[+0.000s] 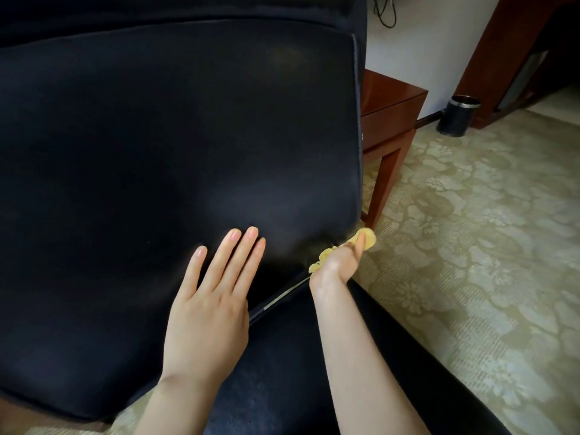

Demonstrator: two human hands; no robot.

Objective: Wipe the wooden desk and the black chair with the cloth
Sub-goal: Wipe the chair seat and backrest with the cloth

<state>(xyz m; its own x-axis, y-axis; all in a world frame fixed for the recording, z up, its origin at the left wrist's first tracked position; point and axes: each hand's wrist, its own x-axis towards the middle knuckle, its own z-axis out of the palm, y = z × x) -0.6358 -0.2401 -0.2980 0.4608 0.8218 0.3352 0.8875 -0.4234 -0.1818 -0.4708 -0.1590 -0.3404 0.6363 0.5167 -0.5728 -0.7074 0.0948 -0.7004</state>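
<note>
At the chair's (pixel 175 136) right edge, right hand (pixel 340 259) clutches the yellow cloth (pixel 370 238), bunched against the seam. Left hand (pixel 213 296) lies flat, fingers straight, steadying the cushion. Better to spread the cloth and drag it firmly along the piping.

A pale green carpet (pixel 470 246) with a large floral pattern fills the right side of the frame. At upper right, a black cylindrical waste bin (pixel 459 116) with a metal rim stands on it against a white wall (pixel 439 42), just beside a reddish-brown wooden cabinet (pixel 508 42). Black cables (pixel 384 14) hang down the wall at top centre.
</note>
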